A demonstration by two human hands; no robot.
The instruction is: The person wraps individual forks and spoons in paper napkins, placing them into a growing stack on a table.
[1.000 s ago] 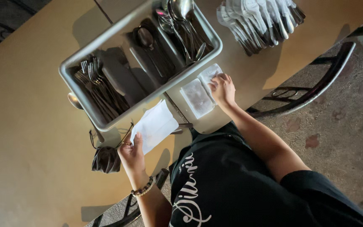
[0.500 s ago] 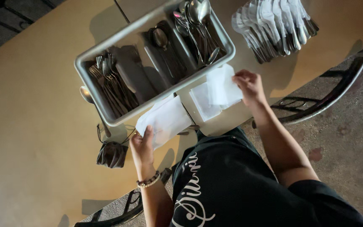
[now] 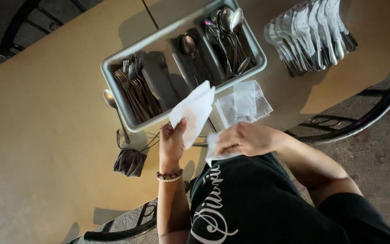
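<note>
White paper napkin (image 3: 194, 110) held up over the tan table (image 3: 46, 113), pinched in left hand (image 3: 171, 142). Right hand (image 3: 242, 139) curled shut on second white napkin (image 3: 212, 153). Grey plastic cutlery bin (image 3: 113, 92) just beyond.

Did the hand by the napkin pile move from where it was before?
Yes. The right hand left the napkin pile beside the tray and came back toward the body, holding a napkin, close to the left hand.

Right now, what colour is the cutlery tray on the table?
Grey. The cutlery tray shows best in the head view, its compartments holding forks and spoons.
</note>
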